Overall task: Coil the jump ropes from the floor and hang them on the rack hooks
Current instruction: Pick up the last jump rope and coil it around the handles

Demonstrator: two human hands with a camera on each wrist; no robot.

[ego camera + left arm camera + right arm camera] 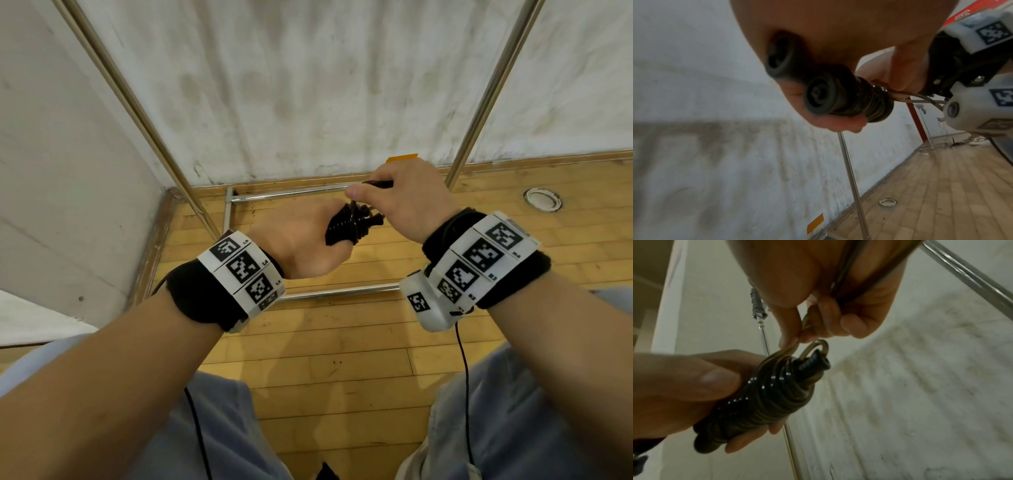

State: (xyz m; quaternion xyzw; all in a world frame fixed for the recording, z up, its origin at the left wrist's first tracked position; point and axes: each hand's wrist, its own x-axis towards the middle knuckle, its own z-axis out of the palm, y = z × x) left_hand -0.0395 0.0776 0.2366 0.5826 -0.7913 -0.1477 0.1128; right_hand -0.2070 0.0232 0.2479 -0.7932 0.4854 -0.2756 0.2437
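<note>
Wooden floor (335, 359) and a stained white wall (308, 85) lie behind the metal rack (144, 113) in front of me. I judge the coiling of this jump rope (346, 224) almost finished: most of its cord is wound around the two black handles (818, 99), but it is not yet hung, and I see no hooks. My left hand (301, 243) grips the bundle, in front of the rack. My right hand (404, 202) pinches the last free piece of cord just above the bundle.
</note>
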